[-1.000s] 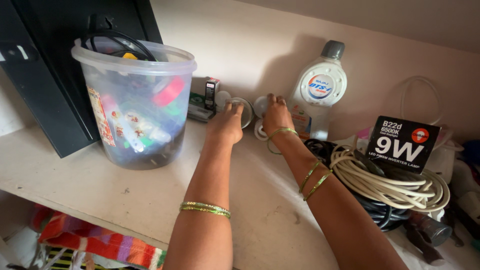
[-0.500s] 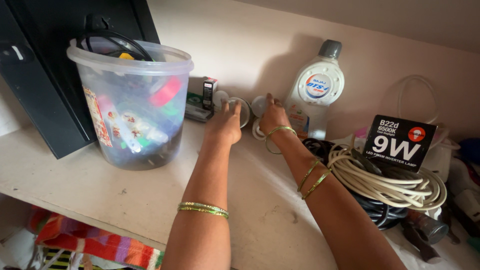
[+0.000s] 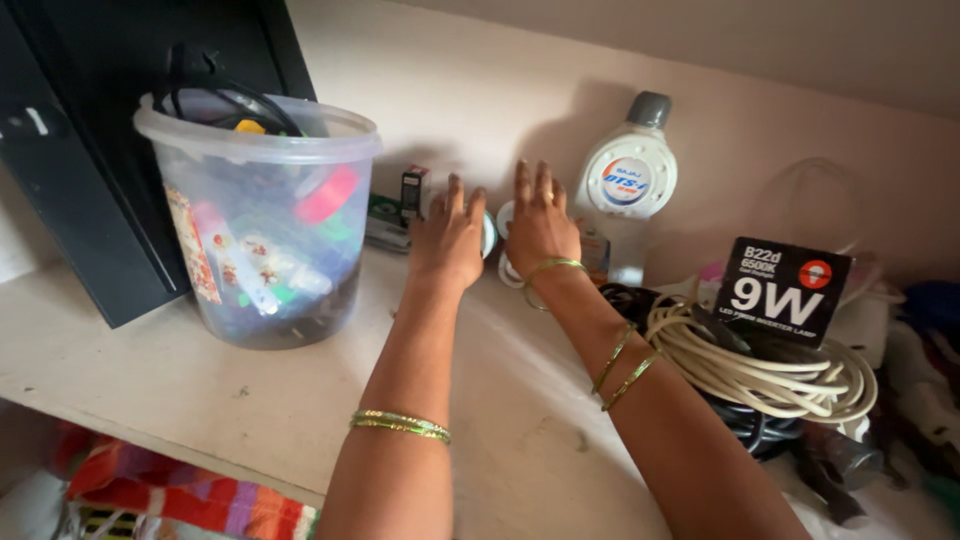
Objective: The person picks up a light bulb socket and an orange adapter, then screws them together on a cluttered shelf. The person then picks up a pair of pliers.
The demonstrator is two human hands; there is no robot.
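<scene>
Head view shows our left hand [image 3: 447, 243] and right hand [image 3: 540, 225] reaching flat, fingers spread, onto small round white objects [image 3: 497, 232] at the shelf's [image 3: 250, 400] back wall, holding nothing yet; next we judge a careful pinch is needed.

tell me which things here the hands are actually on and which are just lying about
In hand:
left hand and right hand on small round white objects by the wall

Lying about:
clear tub
white bottle
black lamp box
coiled cable
</scene>
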